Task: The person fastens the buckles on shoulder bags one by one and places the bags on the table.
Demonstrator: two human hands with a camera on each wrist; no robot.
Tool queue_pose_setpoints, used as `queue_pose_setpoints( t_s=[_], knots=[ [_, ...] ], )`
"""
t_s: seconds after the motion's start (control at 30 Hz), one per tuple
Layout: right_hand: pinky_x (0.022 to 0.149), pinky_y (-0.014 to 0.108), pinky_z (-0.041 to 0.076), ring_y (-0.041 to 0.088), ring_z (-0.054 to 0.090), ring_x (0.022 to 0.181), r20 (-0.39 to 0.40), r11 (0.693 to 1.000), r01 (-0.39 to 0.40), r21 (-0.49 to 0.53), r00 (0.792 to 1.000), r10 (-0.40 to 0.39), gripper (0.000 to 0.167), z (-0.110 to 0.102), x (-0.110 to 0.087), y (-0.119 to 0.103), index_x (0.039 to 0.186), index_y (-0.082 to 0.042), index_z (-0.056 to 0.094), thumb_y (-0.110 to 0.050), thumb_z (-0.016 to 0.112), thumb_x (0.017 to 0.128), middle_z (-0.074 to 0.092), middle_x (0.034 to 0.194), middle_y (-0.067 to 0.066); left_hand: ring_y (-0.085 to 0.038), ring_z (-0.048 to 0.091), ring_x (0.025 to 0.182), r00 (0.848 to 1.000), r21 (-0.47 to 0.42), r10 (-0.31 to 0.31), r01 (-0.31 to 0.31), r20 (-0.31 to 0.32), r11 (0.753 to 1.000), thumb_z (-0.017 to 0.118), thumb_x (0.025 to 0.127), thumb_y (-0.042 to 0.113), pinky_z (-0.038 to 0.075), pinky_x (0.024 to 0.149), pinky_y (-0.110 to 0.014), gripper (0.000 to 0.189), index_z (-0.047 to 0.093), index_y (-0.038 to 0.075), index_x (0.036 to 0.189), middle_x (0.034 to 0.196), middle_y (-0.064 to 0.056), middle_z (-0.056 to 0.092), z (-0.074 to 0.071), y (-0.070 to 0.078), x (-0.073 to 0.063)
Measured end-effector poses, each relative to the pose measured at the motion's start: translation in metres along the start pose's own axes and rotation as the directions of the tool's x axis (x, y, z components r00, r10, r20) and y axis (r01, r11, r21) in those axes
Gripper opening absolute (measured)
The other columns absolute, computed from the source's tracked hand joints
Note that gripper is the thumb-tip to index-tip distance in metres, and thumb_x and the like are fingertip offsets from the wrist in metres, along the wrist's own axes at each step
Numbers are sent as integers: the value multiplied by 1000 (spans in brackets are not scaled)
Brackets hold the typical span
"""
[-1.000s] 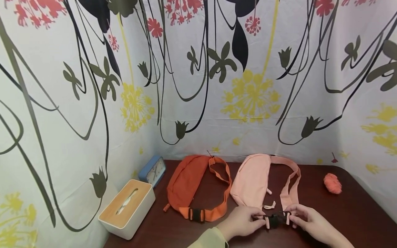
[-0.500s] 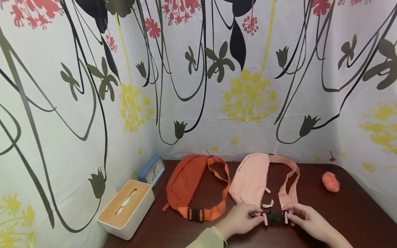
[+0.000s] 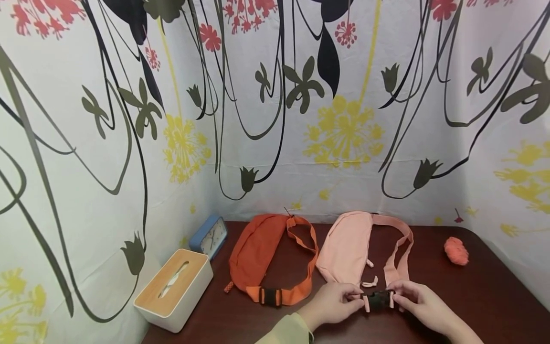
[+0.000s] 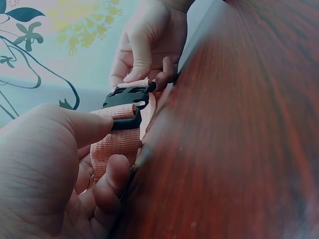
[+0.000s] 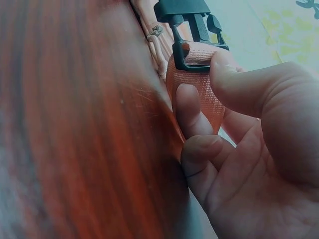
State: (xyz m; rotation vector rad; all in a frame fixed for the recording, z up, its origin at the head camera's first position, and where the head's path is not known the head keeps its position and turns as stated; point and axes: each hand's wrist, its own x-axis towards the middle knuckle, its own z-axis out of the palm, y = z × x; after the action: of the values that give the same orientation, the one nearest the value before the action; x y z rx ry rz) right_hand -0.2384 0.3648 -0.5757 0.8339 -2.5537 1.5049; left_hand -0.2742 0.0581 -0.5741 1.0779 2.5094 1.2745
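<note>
A pink waist bag (image 3: pixel 345 246) lies flat on the dark wooden table, its strap (image 3: pixel 398 258) looping round to the front. At the near side is its black side-release buckle (image 3: pixel 378 300), one half at each hand. My left hand (image 3: pixel 337 303) pinches the socket half where the pink webbing (image 4: pixel 117 144) threads through. With thumb and fingers, my right hand (image 3: pixel 423 303) grips the pronged half by its webbing bar. In the right wrist view the prongs (image 5: pixel 199 27) reach into the socket (image 5: pixel 182 9), their side arms still showing.
An orange waist bag (image 3: pixel 258 253) with its buckle fastened lies left of the pink one. Farther left stand a white tissue box (image 3: pixel 193 286) with a wooden lid and a blue clock (image 3: pixel 209 236). A coral yarn ball (image 3: pixel 456 251) sits at the right. Patterned curtains enclose the table.
My right hand has shifted slightly left, bringing the two buckle halves closer together. The left hand has stayed nearly in place. The head view has drifted a little.
</note>
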Motion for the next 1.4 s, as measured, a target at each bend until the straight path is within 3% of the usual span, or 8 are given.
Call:
queue_pose_setpoints(
  t_s=[0.33,0.6,0.87,1.1,1.4],
  knots=[
    [65,28,57,13,70,75,30,999,-4,33,1000,3,19,2,1,-3,121,1,72,7,63,106,74,93,-2,16,55,74,1000,-79,-18,18,5,997,75,105,30,49,74,-8,25,82,17,125,105,12,82,-3,5,-4],
    [64,27,57,8,70,74,26,1000,-12,6,1000,12,18,5,2,-6,119,-4,75,3,67,105,74,94,-6,16,52,70,1000,-18,2,-2,3,1000,75,105,32,47,71,-7,24,82,19,125,104,13,82,-3,6,-5],
    [61,25,53,-2,65,77,56,997,-82,7,995,82,17,9,7,-8,120,-1,77,-1,70,105,74,95,-10,16,46,62,1000,30,27,-27,13,999,73,107,32,45,64,-6,22,83,20,123,97,16,79,-4,6,-4],
    [58,24,51,-4,61,72,45,994,-113,-7,993,113,17,12,9,-7,120,1,77,-2,69,106,71,88,-13,16,46,62,999,59,35,-36,18,998,72,107,32,45,64,-6,22,83,21,123,96,17,78,-4,6,-4],
    [66,21,54,-9,63,87,64,993,-116,-27,991,118,18,11,8,-3,121,2,77,-2,70,105,80,108,-13,16,47,64,999,51,24,-26,26,998,72,107,32,45,66,-6,21,83,22,122,97,19,78,-3,6,-4]
  ],
)
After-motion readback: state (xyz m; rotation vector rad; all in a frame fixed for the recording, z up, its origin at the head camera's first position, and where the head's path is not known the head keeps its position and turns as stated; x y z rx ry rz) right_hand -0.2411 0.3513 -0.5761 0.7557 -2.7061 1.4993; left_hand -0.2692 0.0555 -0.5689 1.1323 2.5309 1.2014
